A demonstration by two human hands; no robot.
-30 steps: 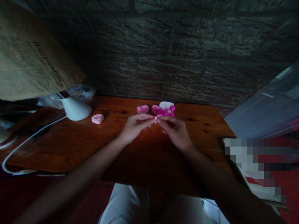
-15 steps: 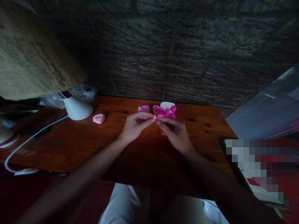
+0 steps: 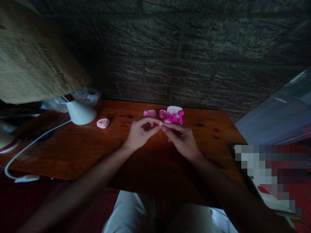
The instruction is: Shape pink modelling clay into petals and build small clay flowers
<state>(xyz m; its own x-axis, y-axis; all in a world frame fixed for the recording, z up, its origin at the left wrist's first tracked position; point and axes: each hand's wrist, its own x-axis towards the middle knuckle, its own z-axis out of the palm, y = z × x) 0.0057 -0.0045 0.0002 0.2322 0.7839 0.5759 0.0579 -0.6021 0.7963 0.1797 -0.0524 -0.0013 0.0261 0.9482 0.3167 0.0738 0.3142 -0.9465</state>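
To the right of the lamp [image 3: 81, 113], left hand [image 3: 139, 134] and right hand [image 3: 184, 138] pinch a pink piece [image 3: 160, 123]; light, even pressure should suit.

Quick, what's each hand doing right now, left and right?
Left hand: closed at the fingertips, holding a small, pink, clay-like lump.
Right hand: closed at the fingertips, pinching at the same lump's other side.

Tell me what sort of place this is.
Probably a room in a home: a lamp with a printed shade stands on a wooden table against a brick-patterned wall.
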